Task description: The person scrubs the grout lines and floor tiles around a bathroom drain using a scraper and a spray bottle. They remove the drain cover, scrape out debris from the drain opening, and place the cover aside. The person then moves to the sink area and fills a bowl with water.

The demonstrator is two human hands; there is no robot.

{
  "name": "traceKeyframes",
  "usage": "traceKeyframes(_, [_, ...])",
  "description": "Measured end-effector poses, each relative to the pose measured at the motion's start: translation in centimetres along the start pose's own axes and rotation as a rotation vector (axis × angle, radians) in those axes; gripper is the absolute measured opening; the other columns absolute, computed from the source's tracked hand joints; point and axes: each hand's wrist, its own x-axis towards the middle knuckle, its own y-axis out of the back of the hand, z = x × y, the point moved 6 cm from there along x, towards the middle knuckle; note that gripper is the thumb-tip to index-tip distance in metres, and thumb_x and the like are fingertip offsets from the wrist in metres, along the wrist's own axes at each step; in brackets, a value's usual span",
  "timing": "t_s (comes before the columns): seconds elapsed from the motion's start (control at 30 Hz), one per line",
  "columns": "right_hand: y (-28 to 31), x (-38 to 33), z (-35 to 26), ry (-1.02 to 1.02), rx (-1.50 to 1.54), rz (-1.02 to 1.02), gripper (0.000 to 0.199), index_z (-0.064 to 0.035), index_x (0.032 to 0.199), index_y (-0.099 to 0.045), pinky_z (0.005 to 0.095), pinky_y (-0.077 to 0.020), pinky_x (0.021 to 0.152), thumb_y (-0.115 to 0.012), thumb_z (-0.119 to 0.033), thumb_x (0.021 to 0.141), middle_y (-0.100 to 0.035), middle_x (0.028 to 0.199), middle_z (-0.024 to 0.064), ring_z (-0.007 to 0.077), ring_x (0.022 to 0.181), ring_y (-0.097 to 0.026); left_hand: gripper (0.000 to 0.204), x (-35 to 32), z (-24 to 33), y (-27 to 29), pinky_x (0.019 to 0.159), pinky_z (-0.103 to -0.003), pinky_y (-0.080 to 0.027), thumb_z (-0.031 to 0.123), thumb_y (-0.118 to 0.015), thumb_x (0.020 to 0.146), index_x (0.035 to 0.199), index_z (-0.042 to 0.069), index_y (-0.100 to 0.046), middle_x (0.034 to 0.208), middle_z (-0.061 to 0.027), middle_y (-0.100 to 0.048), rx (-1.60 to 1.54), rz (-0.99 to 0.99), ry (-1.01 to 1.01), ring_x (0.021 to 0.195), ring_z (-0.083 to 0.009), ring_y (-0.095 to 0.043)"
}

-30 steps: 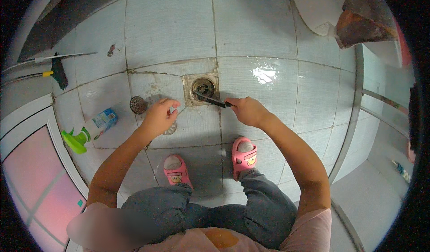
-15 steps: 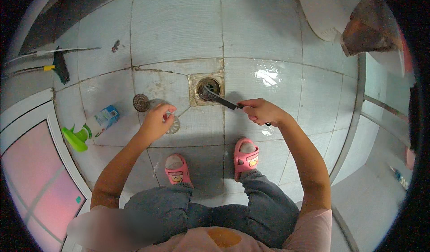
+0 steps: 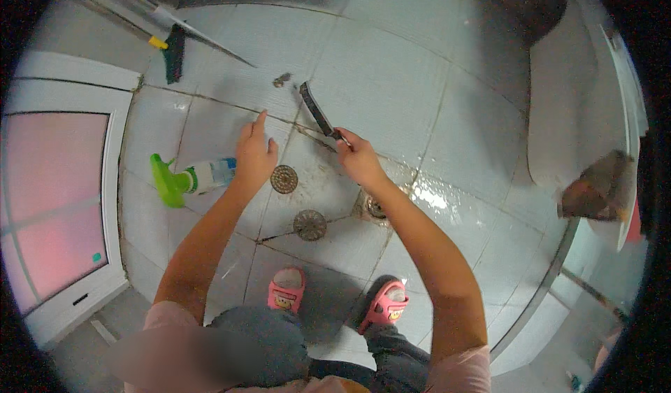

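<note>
My right hand [image 3: 356, 156] is closed around the handle of a long, narrow black tool [image 3: 318, 113] whose exact kind I cannot make out. Its far end is beside a small dark clump of debris [image 3: 282, 80] on the tiles. My left hand [image 3: 257, 154] holds nothing, its index finger stretched forward and the thumb apart. Just behind that hand lies a round perforated drain cover [image 3: 284, 179]. A second round slotted piece [image 3: 309, 225] lies nearer my feet. The uncovered floor drain [image 3: 376, 209] is partly hidden by my right forearm.
A spray bottle [image 3: 210, 175] with a green head lies left of my left hand. A squeegee [image 3: 175, 54] leans at the far left, above a pink-paned door [image 3: 56, 197]. Wet tiles [image 3: 437, 197] shine right of the drain. My pink sandals [image 3: 286, 289] stand close by.
The black tool has come out of the drain and swung forward and left to the debris clump. My left hand has moved forward and its index finger has straightened. The whole view has turned.
</note>
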Motion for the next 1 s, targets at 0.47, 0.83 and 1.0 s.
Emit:
traceKeyframes(0.47, [-4.3, 5.0, 0.8, -0.033, -0.110, 0.050, 0.032, -0.0033, 0.112, -0.052, 0.0327, -0.0448, 0.064, -0.046, -0.014, 0.083, -0.059, 0.080, 0.0176, 0.0268, 0.070, -0.056, 0.060, 5.9, -2.5, -5.8, 0.078, -0.041, -0.034, 0.005, -0.051, 0.070, 0.126, 0.027, -0.041, 0.097, -0.0116, -0.042, 0.306, -0.098, 0.120, 0.091, -0.0300, -0.044])
traceKeyframes(0.83, [-1.7, 4.1, -1.0, -0.002, -0.254, 0.156, 0.028, -0.0047, 0.108, -0.054, 0.0403, -0.0469, 0.063, -0.048, -0.012, 0.082, -0.059, 0.080, 0.0244, 0.0371, 0.070, -0.059, 0.051, 7.2, -2.4, -5.7, 0.075, -0.042, -0.035, 0.008, -0.050, 0.072, 0.121, 0.021, -0.047, 0.097, -0.0105, -0.045, 0.337, -0.093, 0.095, 0.092, -0.0272, -0.045])
traceKeyframes(1.0, [-1.1, 3.6, -1.4, -0.080, -0.224, 0.159, 0.027, -0.0059, 0.108, -0.054, 0.0391, -0.0461, 0.063, -0.048, -0.013, 0.082, -0.059, 0.080, 0.0244, 0.0376, 0.071, -0.059, 0.047, 7.4, -2.3, -5.4, 0.074, -0.040, -0.035, 0.008, -0.050, 0.073, 0.118, 0.020, -0.050, 0.097, -0.0101, -0.046, 0.366, -0.069, 0.016, 0.091, -0.0258, -0.047])
